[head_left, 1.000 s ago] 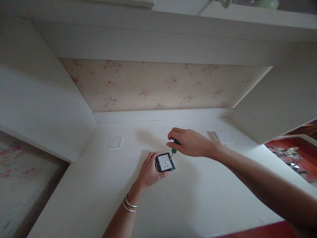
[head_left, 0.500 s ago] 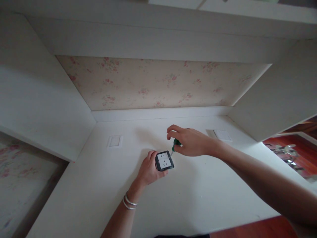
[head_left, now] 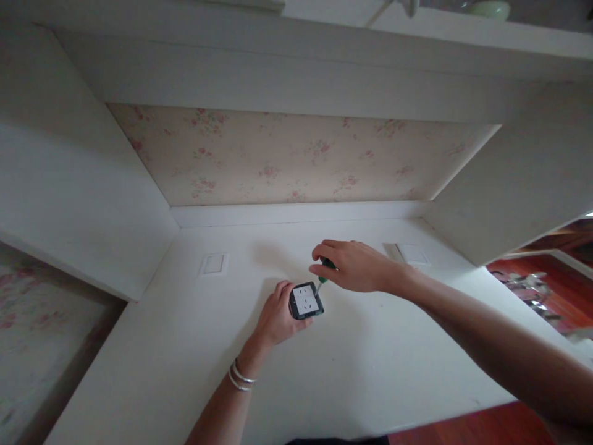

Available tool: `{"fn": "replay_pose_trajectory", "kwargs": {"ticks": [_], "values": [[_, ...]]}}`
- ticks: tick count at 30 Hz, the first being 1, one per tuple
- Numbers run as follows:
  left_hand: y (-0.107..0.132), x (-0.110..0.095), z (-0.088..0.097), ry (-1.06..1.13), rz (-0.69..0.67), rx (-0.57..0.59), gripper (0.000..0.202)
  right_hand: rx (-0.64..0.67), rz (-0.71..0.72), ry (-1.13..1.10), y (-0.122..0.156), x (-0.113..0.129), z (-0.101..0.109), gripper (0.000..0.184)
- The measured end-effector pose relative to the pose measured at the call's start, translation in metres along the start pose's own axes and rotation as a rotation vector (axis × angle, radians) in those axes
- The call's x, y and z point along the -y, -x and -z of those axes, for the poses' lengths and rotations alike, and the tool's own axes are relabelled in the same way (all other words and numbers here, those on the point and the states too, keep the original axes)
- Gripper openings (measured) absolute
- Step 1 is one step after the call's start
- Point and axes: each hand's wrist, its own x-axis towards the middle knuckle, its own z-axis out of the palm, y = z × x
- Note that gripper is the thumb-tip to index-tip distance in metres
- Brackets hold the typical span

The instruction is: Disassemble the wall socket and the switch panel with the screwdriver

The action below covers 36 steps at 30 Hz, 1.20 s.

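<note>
My left hand (head_left: 277, 314) grips a wall socket (head_left: 306, 300) by its left and lower edges, fingers wrapped round its dark frame. Its white face, with several dark slots, is turned up toward me. A screwdriver (head_left: 323, 279) with a green handle is held in my right hand (head_left: 354, 266), thumb and fingers closed on the handle. The screwdriver's shaft points down to the right edge of the socket; its tip is too small to make out. Both hands are above the white surface (head_left: 278, 389).
A white square frame (head_left: 214, 264) lies on the surface at left. At the right back are a white plate (head_left: 412, 253) and a greyish piece beside it. White panels stand on both sides, with flowered wallpaper (head_left: 296, 161) behind. A shelf (head_left: 440, 25) hangs overhead.
My right hand's fingers have closed further round the screwdriver handle, with the thumb now reaching across it. The socket stays in my left hand. The view has shifted slightly.
</note>
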Motion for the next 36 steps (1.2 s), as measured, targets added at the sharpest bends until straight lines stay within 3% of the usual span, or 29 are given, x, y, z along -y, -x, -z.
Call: {"fn": "replay_pose_trajectory", "kwargs": {"ticks": [14,19,24,31,34,36], "values": [[0.0,-0.002,0.0,0.064,-0.001,-0.014,0.076,-0.013,0.07,-0.056,0.005,0.0,-0.001,0.023],[0.0,-0.002,0.0,0.068,0.004,-0.004,0.076,-0.06,-0.017,-0.042,0.005,-0.001,-0.004,0.02],[0.0,-0.002,0.0,0.065,0.01,0.001,0.076,-0.067,0.011,-0.082,0.006,0.002,-0.005,0.025],[-0.001,-0.001,0.0,0.049,-0.017,0.005,0.076,-0.126,-0.025,-0.028,0.003,0.002,-0.009,0.013],[-0.001,-0.001,-0.001,0.043,-0.015,0.0,0.076,-0.132,0.014,-0.05,0.004,0.002,-0.009,0.025],[0.0,0.0,-0.001,0.036,-0.012,-0.006,0.076,-0.137,-0.014,-0.039,0.005,0.002,-0.01,0.021]]}}
